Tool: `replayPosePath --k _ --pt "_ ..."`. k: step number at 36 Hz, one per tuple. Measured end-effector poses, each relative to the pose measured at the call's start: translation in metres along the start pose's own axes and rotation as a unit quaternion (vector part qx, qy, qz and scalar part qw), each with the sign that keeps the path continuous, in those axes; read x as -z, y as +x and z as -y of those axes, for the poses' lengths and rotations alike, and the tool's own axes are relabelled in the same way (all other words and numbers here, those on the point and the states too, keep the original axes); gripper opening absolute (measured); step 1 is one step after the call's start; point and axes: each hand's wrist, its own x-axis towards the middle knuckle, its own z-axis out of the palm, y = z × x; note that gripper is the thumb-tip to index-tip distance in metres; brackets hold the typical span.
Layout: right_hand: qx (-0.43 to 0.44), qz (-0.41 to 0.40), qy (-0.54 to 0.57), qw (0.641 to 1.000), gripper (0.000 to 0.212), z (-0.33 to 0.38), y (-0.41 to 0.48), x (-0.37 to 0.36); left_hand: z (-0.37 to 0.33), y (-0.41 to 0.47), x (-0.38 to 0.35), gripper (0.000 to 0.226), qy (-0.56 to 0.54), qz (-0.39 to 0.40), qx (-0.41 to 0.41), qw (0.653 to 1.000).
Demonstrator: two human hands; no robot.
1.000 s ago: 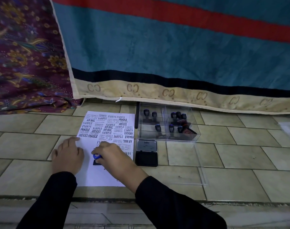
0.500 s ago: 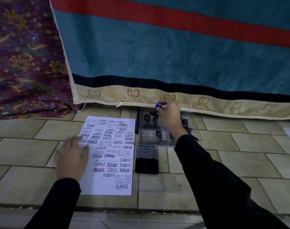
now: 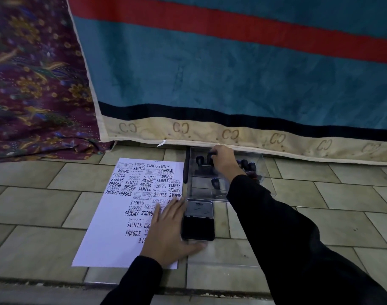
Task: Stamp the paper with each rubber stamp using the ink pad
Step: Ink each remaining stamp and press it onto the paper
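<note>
Of the hands, the right hand [image 3: 223, 160] reaches far forward into the clear box [image 3: 262, 170], and its fingers curl around the dark handle of one stamp [image 3: 210, 155]. This stamp stands upright in the back-left part of the box, close under the edge of the blue blanket [image 3: 210, 73]. Other stamps [image 3: 246, 165] stand in the box beside the wrist.

The ink pad [image 3: 198, 228] lies open on the floor [image 3: 33, 205] just before the box, on the person's side, and its long side runs away from the person. So, in my judgement, the stamp must come straight back toward the body to reach the pad. Then it goes left to the paper [image 3: 108, 221], which lies just beside the pad.

The left hand [image 3: 169, 235] lies flat with spread fingers on the lower right corner of the paper, its thumb reaching out below the pad, and it holds nothing. It is nearer to the pad, but the right hand has the stamp. The right arm is stretched almost fully across the near side of the box.
</note>
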Motion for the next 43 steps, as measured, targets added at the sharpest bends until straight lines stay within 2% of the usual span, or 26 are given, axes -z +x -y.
replayPosePath --k 6,11,14,17,19,21,25,31,36,41,43 --pt "0.01 0.005 -0.018 1.0 0.032 0.0 -0.004 0.003 0.0 0.0 -0.001 0.111 -0.016 -0.013 0.005 1.0" --pt "0.066 -0.061 0.033 0.995 0.02 0.0 -0.02 0.015 0.001 0.0 -0.002 0.109 -0.006 0.002 0.016 1.0" --pt "0.073 -0.074 0.018 0.994 0.013 -0.003 -0.033 0.021 0.001 0.0 -0.002 0.107 -0.011 0.001 0.02 1.0" --pt "0.064 -0.011 -0.107 0.992 0.019 -0.007 -0.046 0.022 0.001 0.0 -0.002 0.105 -0.01 0.001 0.022 1.0" --pt "0.055 0.028 -0.152 0.986 0.015 -0.01 -0.052 0.02 0.001 -0.001 -0.002 0.106 -0.007 0.001 0.022 1.0" --pt "0.053 0.04 -0.172 0.983 0.01 -0.01 -0.055 0.017 0.001 -0.001 -0.001 0.108 -0.003 0.001 0.022 1.0" --pt "0.062 0.062 -0.211 0.973 0.018 0.0 -0.059 0.013 0.001 -0.001 -0.002 0.112 0.006 0.003 0.023 1.0" --pt "0.067 0.09 -0.234 0.966 0.015 0.003 -0.06 0.003 0.002 -0.001 -0.002 0.118 0.004 0.001 0.024 1.0" --pt "0.068 0.093 -0.214 0.97 0.016 0.003 -0.059 0.008 0.002 -0.001 -0.002 0.114 -0.002 0.008 0.023 1.0" --pt "0.067 0.059 -0.134 0.987 0.011 -0.002 -0.066 0.022 0.003 0.0 -0.002 0.108 -0.008 -0.001 0.015 1.0" --pt "0.068 0.04 -0.09 0.993 0.018 -0.001 -0.074 0.028 0.003 0.0 -0.002 0.108 -0.02 -0.004 0.016 1.0"
